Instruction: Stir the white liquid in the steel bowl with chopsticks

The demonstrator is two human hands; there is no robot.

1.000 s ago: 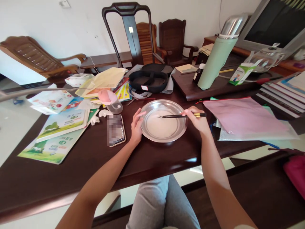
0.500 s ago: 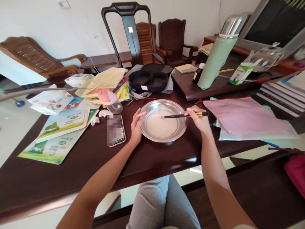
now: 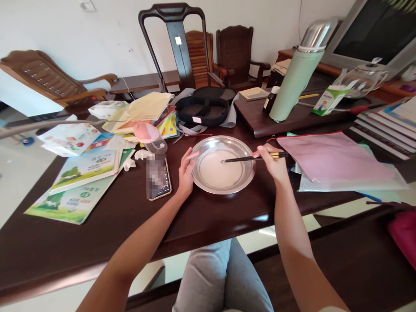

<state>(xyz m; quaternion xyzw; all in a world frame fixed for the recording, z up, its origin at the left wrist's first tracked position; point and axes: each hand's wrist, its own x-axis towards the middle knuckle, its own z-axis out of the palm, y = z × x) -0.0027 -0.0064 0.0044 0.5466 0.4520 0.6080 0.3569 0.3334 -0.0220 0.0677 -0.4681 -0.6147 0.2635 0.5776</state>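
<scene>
A round metal bowl [image 3: 224,189] sits on the dark table before me, with a whitish layer [image 3: 214,170] across its bottom; whether that is powder or liquid I cannot tell. My left hand [image 3: 186,172] grips the bowl's left side, thumb at the rim and fingers along the outside. Over the right rim, my right hand [image 3: 270,160] holds a pair of black chopsticks [image 3: 238,159] with gold-coloured ends. Their tips point left, over the middle of the bowl at the white contents. Something small and dark may be at the tips, too small to name.
Left of the bowl lie a phone [image 3: 159,177], a pink-lidded cup [image 3: 151,138], crumpled tissues [image 3: 130,162] and booklets [image 3: 81,186]. Behind it is an open black case [image 3: 202,111]. To the right are a pink pouch [image 3: 331,156], a green thermos [image 3: 292,82] and stacked books [image 3: 386,130].
My right hand and the chopsticks have shifted slightly to the right, and the tips now look closer together. My left hand and the bowl have stayed in place.
</scene>
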